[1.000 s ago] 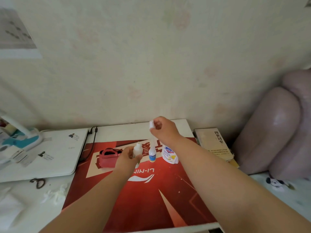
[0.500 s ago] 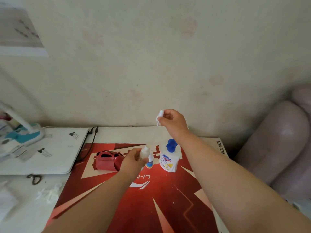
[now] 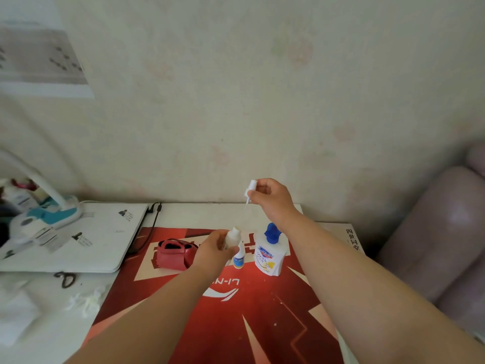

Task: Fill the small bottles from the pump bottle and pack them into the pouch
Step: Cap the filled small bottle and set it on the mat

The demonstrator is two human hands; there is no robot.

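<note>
**Operator:** Hands first. I see the left hand [image 3: 212, 249] wrapped around a small white bottle [image 3: 233, 237], fingers curled and pressed on its body, holding it upright above the red mat [image 3: 236, 311]. Its neck is uncapped.

**Colleague:** And the other?

**Operator:** The right hand [image 3: 270, 199] is raised above and just right of that bottle. Thumb and fingers pinch a white spray cap [image 3: 251, 189], with its thin dip tube [image 3: 246, 206] hanging down, clear of the bottle mouth.

**Colleague:** Where's the pump bottle?

**Operator:** The pump bottle [image 3: 269, 254] stands upright on the mat, white with a blue top, just right of the left hand and below the right wrist. Nobody is touching it.

**Colleague:** Any other small bottles?

**Operator:** I count 1 more: a second small bottle [image 3: 238, 260] with a blue label, standing on the mat between the left hand and the pump bottle, partly hidden by the fingers. I cannot tell whether it is capped.

**Colleague:** The pouch?

**Operator:** The red pouch [image 3: 175, 254] sits on the mat left of the left hand, mouth open, close to the wrist. I cannot see what is inside.

**Colleague:** Surroundings?

**Operator:** A white laptop [image 3: 86, 237] lies closed on the left with a lamp base [image 3: 49, 216] on its far corner. Scissors [image 3: 65, 279] lie in front of it. A book [image 3: 353, 239] pokes out on the right beside a pink cushion [image 3: 435, 237].
</note>
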